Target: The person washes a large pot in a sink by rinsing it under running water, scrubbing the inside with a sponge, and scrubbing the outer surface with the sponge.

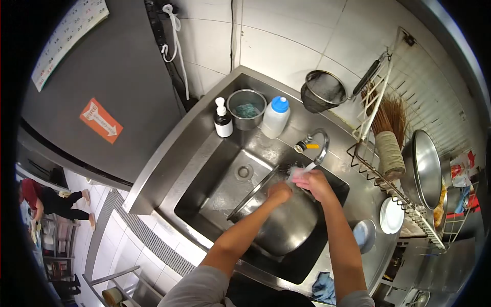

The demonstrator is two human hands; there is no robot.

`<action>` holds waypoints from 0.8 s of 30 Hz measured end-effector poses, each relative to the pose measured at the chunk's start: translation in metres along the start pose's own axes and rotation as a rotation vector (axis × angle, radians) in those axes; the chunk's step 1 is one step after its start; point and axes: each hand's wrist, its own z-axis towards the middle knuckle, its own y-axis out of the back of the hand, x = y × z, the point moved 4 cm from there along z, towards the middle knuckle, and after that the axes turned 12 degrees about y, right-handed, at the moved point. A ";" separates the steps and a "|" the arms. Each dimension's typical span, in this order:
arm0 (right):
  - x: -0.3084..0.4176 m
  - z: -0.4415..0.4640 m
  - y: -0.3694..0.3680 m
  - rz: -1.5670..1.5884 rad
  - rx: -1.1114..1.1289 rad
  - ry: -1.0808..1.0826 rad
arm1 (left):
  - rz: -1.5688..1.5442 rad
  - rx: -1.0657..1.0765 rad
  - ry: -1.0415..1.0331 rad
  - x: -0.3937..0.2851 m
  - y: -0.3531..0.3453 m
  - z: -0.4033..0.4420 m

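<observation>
My right hand (313, 184) is under the running tap (323, 148), fingers stretched out to the left with water splashing off them. Nothing solid shows in that hand. Beside it, my left hand (280, 193) is closed over a large metal bowl (286, 230); what its fingers hold, if anything, is hidden. The bowl rests tilted in the steel sink (220, 192), its rim on the left. Both forearms reach across the bowl from below.
Behind the sink stand a pump bottle (223, 120), a metal pot (246, 110) and a blue-capped bottle (276, 117). A strainer (323, 92) hangs on the wall. White plates (392, 215), a small bowl (363, 235) and a blue cloth (324, 288) lie right. Another person (53, 202) is far left.
</observation>
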 end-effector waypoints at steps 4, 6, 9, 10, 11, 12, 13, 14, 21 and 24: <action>-0.010 0.009 -0.001 0.036 0.071 -0.036 | -0.265 -0.354 -0.282 0.067 -0.010 -0.038; -0.015 0.015 0.000 0.054 0.099 -0.018 | -0.344 -0.238 -0.219 0.105 -0.005 -0.061; -0.021 0.019 -0.004 0.056 0.120 -0.039 | -0.319 -0.237 -0.186 0.158 -0.011 -0.060; -0.023 0.022 -0.005 0.081 0.131 -0.012 | -0.281 -0.273 -0.174 0.173 -0.011 -0.058; -0.023 0.025 -0.007 0.106 0.143 0.016 | -0.284 -0.272 -0.171 0.185 -0.010 -0.060; -0.025 0.026 -0.009 0.105 0.146 0.015 | -0.201 -0.286 -0.099 0.199 -0.008 -0.059; -0.024 0.028 -0.011 0.140 0.118 0.038 | -0.117 -0.300 -0.028 0.213 -0.004 -0.059; -0.024 0.028 -0.011 0.176 0.087 0.061 | -0.116 -0.301 -0.030 0.233 -0.007 -0.051; -0.072 0.044 -0.008 0.029 -0.059 0.029 | 0.233 -0.143 0.339 0.248 0.022 -0.068; -0.109 0.052 -0.010 0.018 -0.039 0.130 | 0.415 -0.185 0.420 0.274 0.015 -0.044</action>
